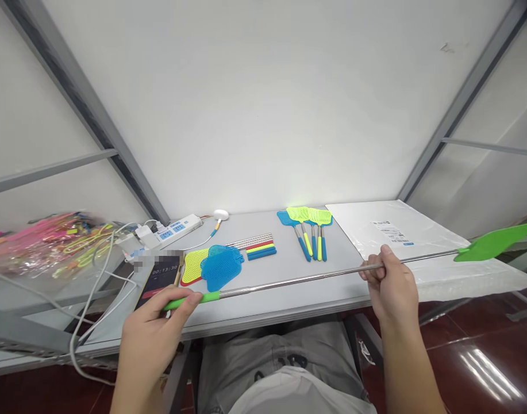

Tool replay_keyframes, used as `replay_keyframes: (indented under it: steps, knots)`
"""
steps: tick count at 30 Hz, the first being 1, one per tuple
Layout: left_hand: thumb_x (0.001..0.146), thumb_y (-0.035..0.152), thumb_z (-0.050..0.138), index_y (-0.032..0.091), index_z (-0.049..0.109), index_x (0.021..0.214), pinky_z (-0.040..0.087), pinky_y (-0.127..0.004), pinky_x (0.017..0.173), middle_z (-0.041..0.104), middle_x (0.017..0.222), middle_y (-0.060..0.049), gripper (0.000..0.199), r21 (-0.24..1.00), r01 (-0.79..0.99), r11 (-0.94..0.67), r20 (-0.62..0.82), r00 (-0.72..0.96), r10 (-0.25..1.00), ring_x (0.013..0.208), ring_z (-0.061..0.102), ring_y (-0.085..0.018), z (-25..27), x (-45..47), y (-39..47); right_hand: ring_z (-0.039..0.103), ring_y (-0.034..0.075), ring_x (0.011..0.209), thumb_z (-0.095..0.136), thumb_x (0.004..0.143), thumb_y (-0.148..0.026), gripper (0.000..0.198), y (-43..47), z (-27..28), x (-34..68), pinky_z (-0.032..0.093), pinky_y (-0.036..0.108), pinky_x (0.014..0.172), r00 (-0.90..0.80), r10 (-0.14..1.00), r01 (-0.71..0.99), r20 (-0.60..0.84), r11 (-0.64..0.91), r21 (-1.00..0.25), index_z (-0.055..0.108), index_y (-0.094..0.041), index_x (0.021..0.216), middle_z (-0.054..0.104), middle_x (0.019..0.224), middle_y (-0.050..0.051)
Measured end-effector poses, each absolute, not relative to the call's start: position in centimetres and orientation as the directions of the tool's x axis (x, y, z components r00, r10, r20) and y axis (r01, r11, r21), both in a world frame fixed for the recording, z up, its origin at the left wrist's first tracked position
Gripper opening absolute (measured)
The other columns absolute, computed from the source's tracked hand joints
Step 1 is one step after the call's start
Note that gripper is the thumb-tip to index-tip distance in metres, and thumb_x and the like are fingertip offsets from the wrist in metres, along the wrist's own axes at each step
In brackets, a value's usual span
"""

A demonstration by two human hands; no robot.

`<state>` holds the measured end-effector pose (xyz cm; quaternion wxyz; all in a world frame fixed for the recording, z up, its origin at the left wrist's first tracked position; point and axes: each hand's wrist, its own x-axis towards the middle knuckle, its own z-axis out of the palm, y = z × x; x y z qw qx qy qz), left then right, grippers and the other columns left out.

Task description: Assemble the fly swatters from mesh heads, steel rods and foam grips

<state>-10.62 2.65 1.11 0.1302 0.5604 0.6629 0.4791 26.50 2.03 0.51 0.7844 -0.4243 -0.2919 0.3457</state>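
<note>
A telescopic fly swatter (289, 282) stretches across my front, its metal rod pulled out long. My left hand (157, 322) is closed around its green handle. Farther along the rod, my right hand (392, 282) grips the metal, with the green swatter head (498, 241) out beyond it at the right. Loose blue swatter heads (221, 267) overlap yellow ones (193, 267) on the table, a red edge showing beneath. Behind them lie several metal rods (257, 240) and coloured handles (262, 252). Several assembled swatters with yellow and blue heads (308, 216) rest together farther right.
A phone (160, 276) showing a timer lies at the left by a power strip (179, 227) with white cables (91, 299). Plastic bags of colourful items (52, 244) are at far left. A white package (375, 227) covers the table's right part. Grey frame posts stand on both sides.
</note>
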Motion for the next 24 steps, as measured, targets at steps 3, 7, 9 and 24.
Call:
replay_keyframes:
  steps: [3, 7, 9, 24]
  knots:
    - [0.07, 0.05, 0.071, 0.021, 0.069, 0.071, 0.049, -0.023, 0.062, 0.071, 0.077, -0.001, 0.028, 0.8, 0.589, -0.11, 0.35, -0.311, 0.884, 0.069, 0.063, -0.017, 1.4, -9.2, 2.8, 0.029, 0.009, 0.047, 0.059, 0.09, -0.038, 0.049, 2.4, 0.1, 26.3, 0.032, 0.027, 0.049, 0.632, 0.761, -0.306, 0.145, 0.417, -0.856, 0.035, -0.021, 0.051, 0.027, 0.05, -0.007]
    - [0.075, 0.047, 0.068, 0.02, 0.066, 0.07, 0.046, -0.021, 0.059, 0.067, 0.072, 0.001, 0.027, 0.805, 0.576, -0.147, 0.37, -0.294, 0.881, 0.063, 0.059, -0.014, 1.3, -8.7, 2.9, 0.03, 0.01, 0.048, 0.058, 0.09, -0.037, 0.046, 2.8, -0.4, 25.4, 0.032, 0.027, 0.049, 0.643, 0.75, -0.295, 0.152, 0.426, -0.855, 0.035, -0.021, 0.053, 0.027, 0.051, -0.007]
    - [0.076, 0.046, 0.067, 0.02, 0.065, 0.069, 0.044, -0.021, 0.058, 0.066, 0.069, 0.001, 0.027, 0.799, 0.583, -0.15, 0.374, -0.285, 0.882, 0.061, 0.057, -0.013, 1.3, -8.8, 2.9, 0.031, 0.01, 0.049, 0.058, 0.09, -0.038, 0.046, 3.0, -0.8, 24.4, 0.032, 0.027, 0.049, 0.622, 0.767, -0.301, 0.156, 0.418, -0.857, 0.035, -0.022, 0.053, 0.028, 0.051, -0.007]
    - [0.08, 0.05, 0.064, 0.019, 0.064, 0.068, 0.034, -0.022, 0.048, 0.062, 0.064, 0.001, 0.034, 0.802, 0.568, -0.187, 0.327, -0.155, 0.932, 0.055, 0.051, -0.013, 0.1, -6.7, 3.5, 0.032, 0.01, 0.051, 0.059, 0.088, -0.049, 0.05, 2.7, -2.0, 20.8, 0.031, 0.028, 0.052, 0.461, 0.882, -0.289, 0.102, 0.257, -0.922, 0.037, -0.021, 0.053, 0.032, 0.054, -0.006]
